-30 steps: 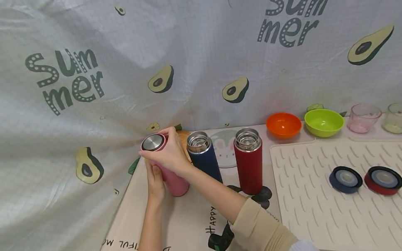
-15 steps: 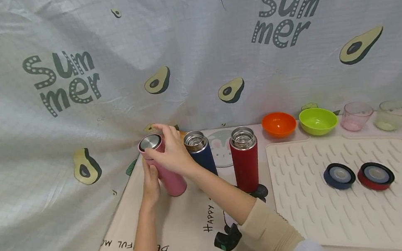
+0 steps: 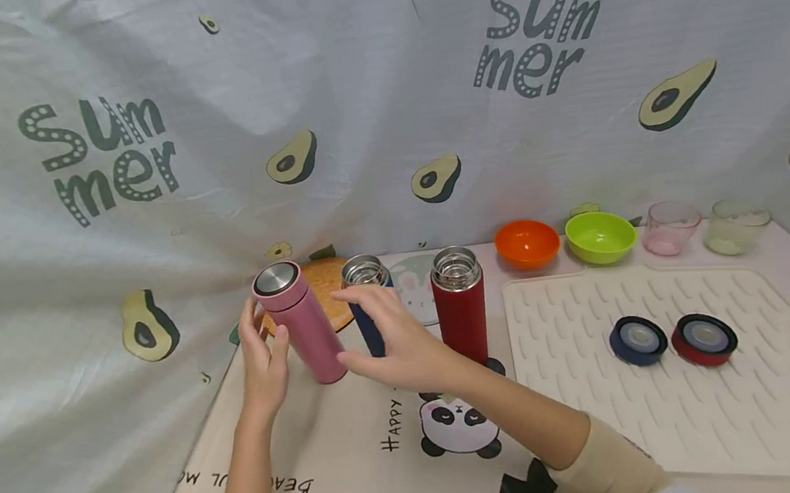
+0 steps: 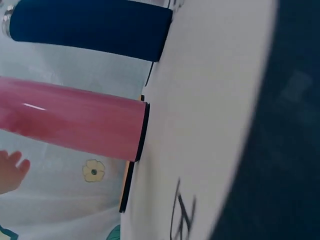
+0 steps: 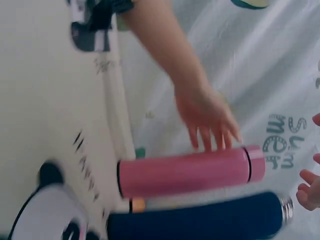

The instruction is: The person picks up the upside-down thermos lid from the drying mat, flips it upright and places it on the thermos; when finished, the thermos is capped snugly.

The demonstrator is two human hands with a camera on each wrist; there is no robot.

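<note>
Now the pink cylindrical steel flask (image 3: 298, 324), capped with a silver-topped lid, is standing upright left of centre in the head view, at the rear left of the panda-printed worktop (image 3: 361, 456). The left hand (image 3: 264, 363) is resting its straight fingers against the flask's left side, the thumb lying along the wall; nothing is curled round it. The right hand (image 3: 395, 343) is hovering just right of the flask with fingers spread wide and holding nothing, right in front of the dark blue steel flask (image 3: 367, 303), which is standing open-mouthed.

In the right wrist view the left hand's fingertips (image 5: 215, 142) are touching the pink flask (image 5: 190, 170) near its lid end, and the blue flask (image 5: 200, 217) is lying just beside it.

Judging from this, the flask looks capped and is being let go. To do that well, the left hand should be steadying the body low rather than near the lid, so the tall, narrow flask is not tipping toward the round cork mat (image 3: 330, 295) behind it. The right hand should be clearing upward, since the blue flask and the dark red steel flask (image 3: 459, 304) are standing close and lidless.

Toward the right, the blue round lid (image 3: 637, 339) and the red round lid (image 3: 704, 338) are lying side by side on the ribbed cream draining mat (image 3: 608, 418).
</note>
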